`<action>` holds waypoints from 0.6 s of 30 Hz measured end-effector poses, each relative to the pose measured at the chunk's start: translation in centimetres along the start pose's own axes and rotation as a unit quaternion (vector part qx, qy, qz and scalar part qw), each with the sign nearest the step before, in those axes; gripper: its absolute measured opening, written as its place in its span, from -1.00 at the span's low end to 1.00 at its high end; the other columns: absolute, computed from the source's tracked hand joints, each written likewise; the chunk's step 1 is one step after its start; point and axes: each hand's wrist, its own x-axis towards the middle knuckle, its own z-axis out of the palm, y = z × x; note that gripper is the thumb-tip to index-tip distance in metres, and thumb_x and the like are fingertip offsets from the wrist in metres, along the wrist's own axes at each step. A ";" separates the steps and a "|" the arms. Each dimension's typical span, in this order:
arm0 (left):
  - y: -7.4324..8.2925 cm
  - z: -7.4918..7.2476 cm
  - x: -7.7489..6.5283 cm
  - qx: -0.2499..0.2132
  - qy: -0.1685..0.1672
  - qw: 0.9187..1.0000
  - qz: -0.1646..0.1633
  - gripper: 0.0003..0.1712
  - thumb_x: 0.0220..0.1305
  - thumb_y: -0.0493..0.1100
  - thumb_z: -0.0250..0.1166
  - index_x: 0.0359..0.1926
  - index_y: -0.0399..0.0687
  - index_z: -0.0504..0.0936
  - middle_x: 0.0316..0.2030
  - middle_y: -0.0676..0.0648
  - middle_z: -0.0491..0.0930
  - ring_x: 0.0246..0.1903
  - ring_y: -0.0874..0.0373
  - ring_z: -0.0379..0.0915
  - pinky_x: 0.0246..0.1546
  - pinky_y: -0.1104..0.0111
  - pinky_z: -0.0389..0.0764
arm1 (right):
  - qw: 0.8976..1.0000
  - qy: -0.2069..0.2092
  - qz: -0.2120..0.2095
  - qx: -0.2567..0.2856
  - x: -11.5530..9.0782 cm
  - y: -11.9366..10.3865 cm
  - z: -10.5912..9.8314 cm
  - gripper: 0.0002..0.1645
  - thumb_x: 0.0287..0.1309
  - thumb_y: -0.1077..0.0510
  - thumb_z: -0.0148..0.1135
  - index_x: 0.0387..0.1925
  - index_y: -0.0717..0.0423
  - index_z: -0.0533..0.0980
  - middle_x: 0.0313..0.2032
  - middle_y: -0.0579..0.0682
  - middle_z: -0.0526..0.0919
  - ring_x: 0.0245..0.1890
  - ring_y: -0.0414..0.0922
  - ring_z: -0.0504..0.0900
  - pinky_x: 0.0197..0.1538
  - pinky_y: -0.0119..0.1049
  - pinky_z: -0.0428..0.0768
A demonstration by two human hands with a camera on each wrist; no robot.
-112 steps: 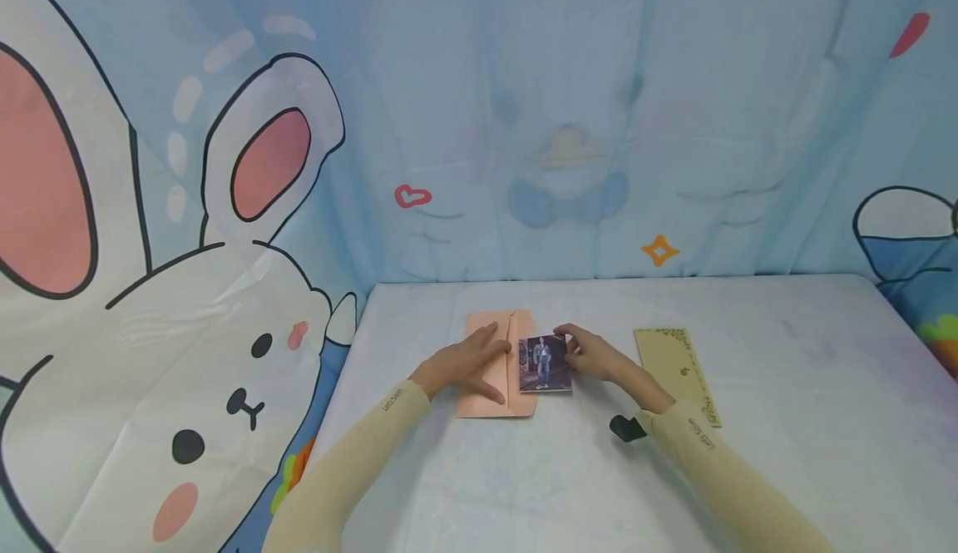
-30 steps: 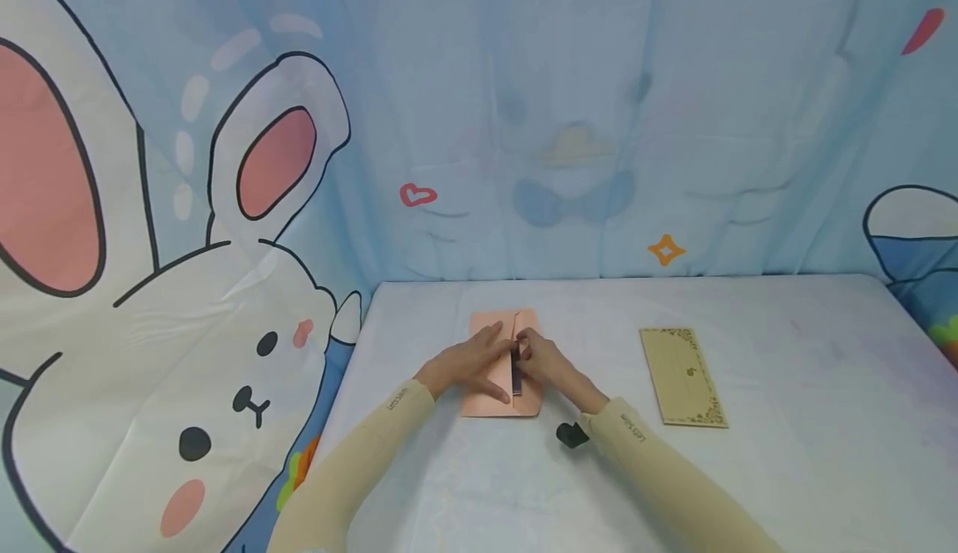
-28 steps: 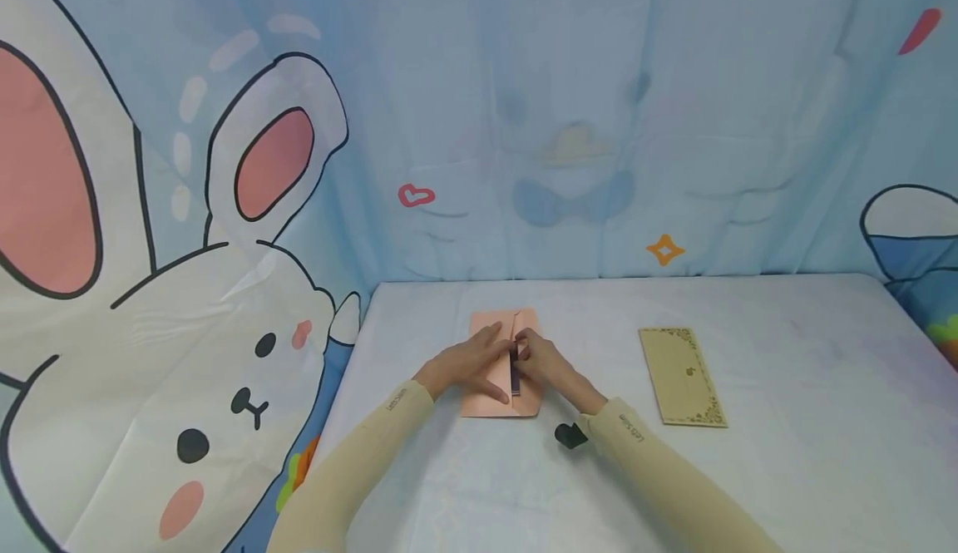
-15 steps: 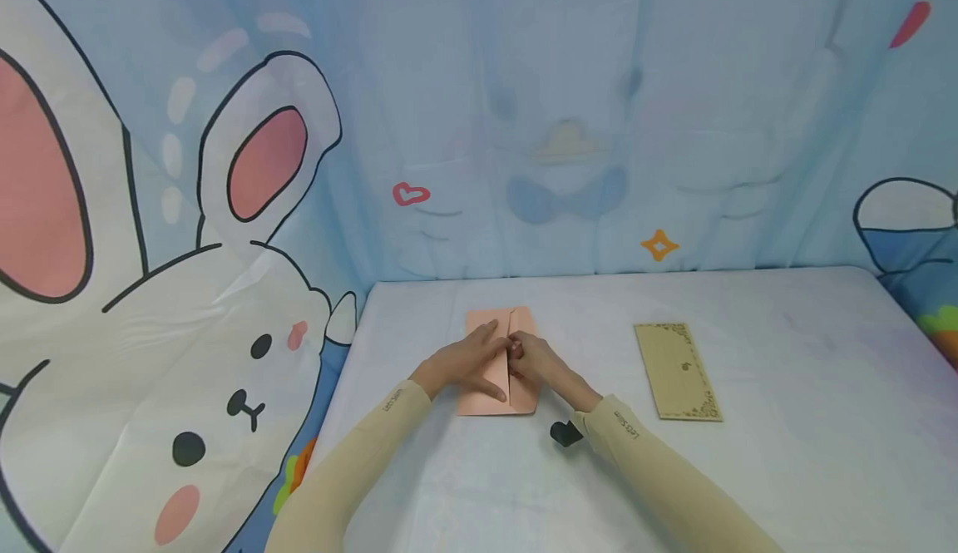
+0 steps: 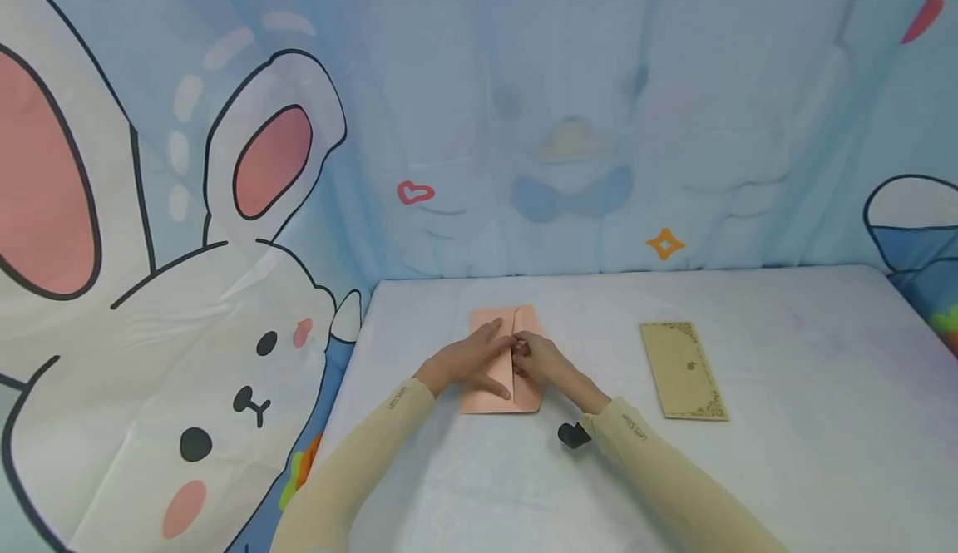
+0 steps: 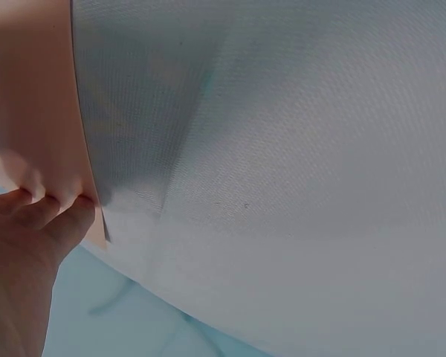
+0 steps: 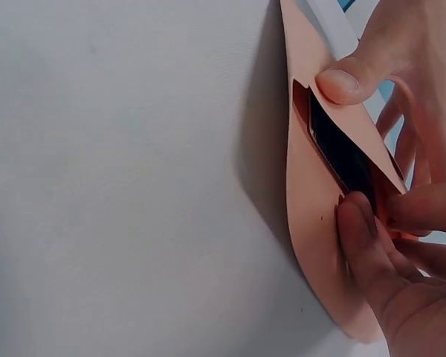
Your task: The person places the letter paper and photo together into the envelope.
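Observation:
A peach envelope (image 5: 528, 397) lies on the white-covered table with its lengthwise slit facing up. My left hand (image 5: 467, 363) rests on its left half, fingers and thumb spread. In the left wrist view, the fingertips of the left hand (image 6: 41, 230) press on the envelope (image 6: 37, 97) near its edge. At the slit, my right hand (image 5: 542, 363) has curled fingers. The right wrist view has the dark photo (image 7: 342, 152) mostly inside the gaping envelope (image 7: 312, 208). There the thumb and fingers of my right hand (image 7: 409, 275) pinch its near end.
A tan card with ornamental corners (image 5: 683, 372) lies to the right on the table (image 5: 793, 420). A small black piece (image 5: 574, 435) shows at the right sleeve cuff. Behind hangs a blue printed curtain (image 5: 569, 79), with a large rabbit print on the left.
The photo lay visible over the envelope's right side; it has gone leftward into the slit and is hidden from the head view. My right hand has moved left with it. The left hand stays put.

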 end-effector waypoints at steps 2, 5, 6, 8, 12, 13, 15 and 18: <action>0.0 0.0 0.1 0.001 -0.001 1.000 -0.004 0.19 0.05 0.52 0.33 0.58 0.28 0.02 0.62 -0.17 -0.28 0.60 -0.10 -0.24 0.36 -0.03 0.38 | 1.000 -0.002 -0.002 0.005 -0.1 0.1 -0.2 -0.48 0.37 0.29 0.11 0.32 0.37 0.36 -0.17 0.17 0.70 -0.31 -0.11 0.64 -0.20 -0.24 0.58; -0.1 0.0 0.2 0.005 -0.001 1.000 -0.008 0.18 0.04 0.52 0.33 0.57 0.28 0.04 0.62 -0.16 -0.28 0.60 -0.09 -0.25 0.40 -0.01 0.35 | 1.000 -0.003 -0.001 0.010 -0.4 0.4 -0.5 -0.47 0.39 0.27 0.11 0.33 0.35 0.35 -0.20 0.15 0.70 -0.35 -0.14 0.64 -0.27 -0.30 0.56; -0.2 0.1 0.2 0.004 0.000 1.000 -0.007 0.17 0.04 0.52 0.33 0.56 0.28 0.05 0.62 -0.17 -0.28 0.60 -0.09 -0.25 0.40 -0.01 0.34 | 1.000 -0.002 0.003 0.013 -0.6 0.6 -0.7 -0.46 0.39 0.26 0.11 0.34 0.34 0.34 -0.21 0.14 0.70 -0.36 -0.14 0.64 -0.30 -0.30 0.55; -0.3 0.2 0.3 0.005 0.001 1.000 -0.003 0.14 0.04 0.52 0.34 0.54 0.29 0.08 0.62 -0.17 -0.26 0.60 -0.09 -0.24 0.39 0.00 0.35 | 1.000 0.002 0.008 0.021 -1.1 0.9 -1.2 -0.44 0.39 0.25 0.12 0.36 0.32 0.32 -0.21 0.13 0.69 -0.36 -0.15 0.64 -0.31 -0.31 0.56; -0.4 0.3 0.5 0.006 0.002 1.000 -0.003 0.10 0.03 0.54 0.33 0.50 0.33 0.12 0.62 -0.17 -0.25 0.60 -0.10 -0.22 0.38 0.00 0.37 | 0.999 0.014 0.014 0.039 -2.5 1.9 -2.4 -0.41 0.41 0.20 0.13 0.39 0.27 0.29 -0.13 0.15 0.67 -0.32 -0.13 0.67 -0.28 -0.29 0.60; -0.4 0.2 0.5 0.003 0.001 1.000 -0.004 0.10 0.02 0.54 0.33 0.50 0.33 0.12 0.62 -0.16 -0.25 0.60 -0.10 -0.22 0.38 -0.01 0.37 | 0.999 0.017 0.013 0.039 -2.8 2.2 -2.7 -0.40 0.41 0.20 0.12 0.40 0.27 0.28 -0.11 0.17 0.67 -0.32 -0.14 0.67 -0.29 -0.29 0.60; -0.4 0.2 0.5 -0.005 -0.002 1.000 -0.004 0.09 0.02 0.53 0.34 0.48 0.34 0.13 0.62 -0.16 -0.26 0.60 -0.11 -0.23 0.38 -0.02 0.37 | 0.999 0.025 0.017 0.036 -3.5 2.7 -3.4 -0.39 0.41 0.18 0.13 0.40 0.26 0.27 -0.08 0.18 0.66 -0.31 -0.14 0.69 -0.30 -0.30 0.61; -0.4 0.2 0.4 -0.014 -0.005 1.000 -0.001 0.07 0.02 0.52 0.36 0.47 0.33 0.15 0.62 -0.17 -0.27 0.60 -0.13 -0.24 0.38 -0.03 0.36 | 0.999 0.036 0.012 0.021 -4.5 3.3 -4.6 -0.37 0.41 0.17 0.14 0.41 0.27 0.24 -0.05 0.22 0.65 -0.30 -0.14 0.69 -0.32 -0.31 0.60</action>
